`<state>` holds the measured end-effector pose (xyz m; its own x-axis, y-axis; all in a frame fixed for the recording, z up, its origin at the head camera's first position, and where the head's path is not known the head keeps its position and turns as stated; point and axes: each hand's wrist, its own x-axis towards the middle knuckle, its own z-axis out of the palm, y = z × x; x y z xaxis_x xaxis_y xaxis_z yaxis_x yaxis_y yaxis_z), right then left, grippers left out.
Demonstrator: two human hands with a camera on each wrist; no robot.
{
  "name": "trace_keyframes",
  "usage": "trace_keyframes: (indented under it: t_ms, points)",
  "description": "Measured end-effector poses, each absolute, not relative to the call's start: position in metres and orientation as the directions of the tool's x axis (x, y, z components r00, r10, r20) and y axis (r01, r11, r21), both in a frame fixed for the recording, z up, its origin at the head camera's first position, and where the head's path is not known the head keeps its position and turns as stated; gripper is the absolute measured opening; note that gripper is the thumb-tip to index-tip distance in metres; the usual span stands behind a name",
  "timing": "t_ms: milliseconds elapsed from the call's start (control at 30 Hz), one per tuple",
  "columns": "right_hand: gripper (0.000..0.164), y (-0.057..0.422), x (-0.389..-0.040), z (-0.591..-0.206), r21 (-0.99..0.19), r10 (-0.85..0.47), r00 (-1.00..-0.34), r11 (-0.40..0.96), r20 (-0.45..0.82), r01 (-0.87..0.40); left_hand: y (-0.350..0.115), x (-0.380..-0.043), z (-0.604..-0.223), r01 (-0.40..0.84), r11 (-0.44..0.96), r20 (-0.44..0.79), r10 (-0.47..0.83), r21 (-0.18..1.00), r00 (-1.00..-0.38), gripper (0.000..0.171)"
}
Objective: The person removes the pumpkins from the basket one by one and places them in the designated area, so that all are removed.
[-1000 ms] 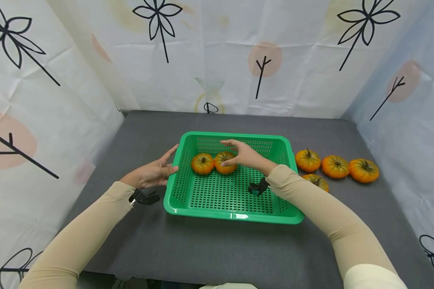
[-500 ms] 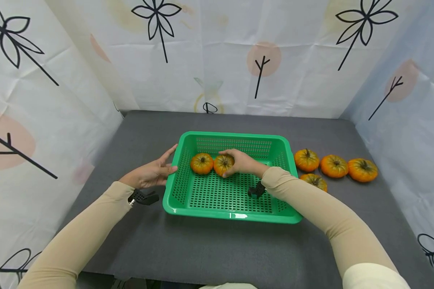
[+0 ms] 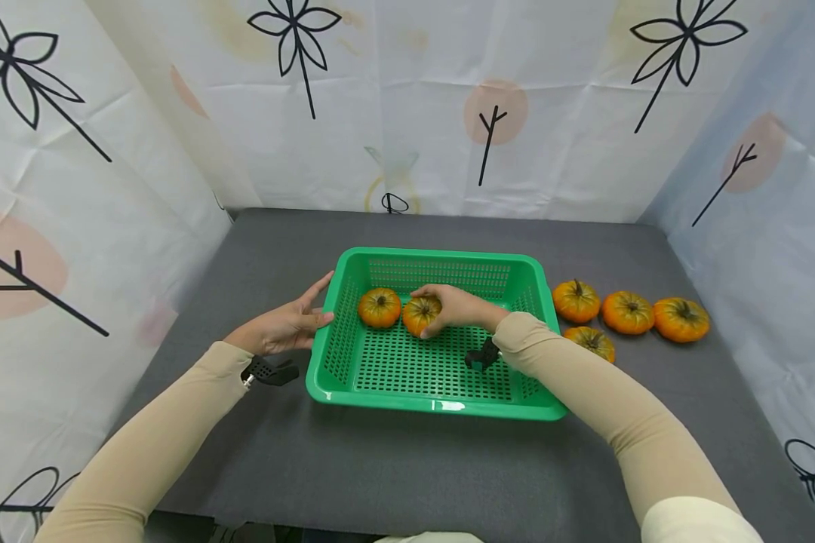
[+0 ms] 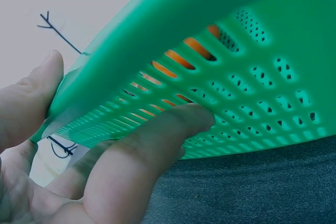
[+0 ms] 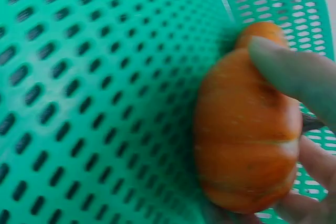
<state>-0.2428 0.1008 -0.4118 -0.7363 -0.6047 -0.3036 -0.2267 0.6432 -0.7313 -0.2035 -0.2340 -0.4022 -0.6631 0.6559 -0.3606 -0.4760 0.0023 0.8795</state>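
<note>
A green perforated plastic basket (image 3: 407,403) stands on the grey table, with two small orange pumpkins in it. My right hand (image 3: 456,309) reaches inside and grips the right-hand pumpkin (image 3: 421,315), thumb on the near side and fingers on the far side. In the right wrist view this pumpkin (image 5: 244,135) sits close over the basket floor, its dark stem partly covered by the hand. The other pumpkin (image 3: 379,308) lies just left of it. My left hand (image 3: 285,324) touches the basket's left side, its thumb (image 4: 39,90) at the rim and fingers against the outer wall.
Right of the basket, a row of three pumpkins (image 3: 628,313) lies on the grey table (image 3: 407,475), with another pumpkin (image 3: 592,342) in front, partly hidden by the right sleeve (image 3: 604,400). Patterned white cloth (image 3: 407,98) hangs behind the table and at both sides.
My right hand has lowered from hovering over the right-hand pumpkin and closed its fingers around it. The pumpkin has shifted very slightly. My left hand stays at the basket's side.
</note>
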Motion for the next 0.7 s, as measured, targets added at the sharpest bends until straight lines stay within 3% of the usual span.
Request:
trace_keyframes:
  t_ms: [200, 367, 700]
  points:
    - [0.077, 0.109, -0.242, -0.396, -0.754, -0.615, -0.708, 0.632, -0.347, -0.178, -0.234, -0.204, -0.405, -0.459, 0.004, -0.339, 0.68, 0.888, -0.649, 0.089]
    - [0.077, 0.114, -0.242, -0.38, -0.775, -0.582, -0.74, 0.618, -0.337, -0.133, -0.234, -0.204, -0.404, -0.476, 0.002, -0.356, 0.668, 0.879, -0.654, 0.088]
    - [0.079, 0.131, -0.231, -0.329, -0.814, -0.545, -0.811, 0.558, -0.214, -0.16, -0.235, -0.204, -0.403, -0.473, 0.003, -0.355, 0.663, 0.881, -0.659, 0.088]
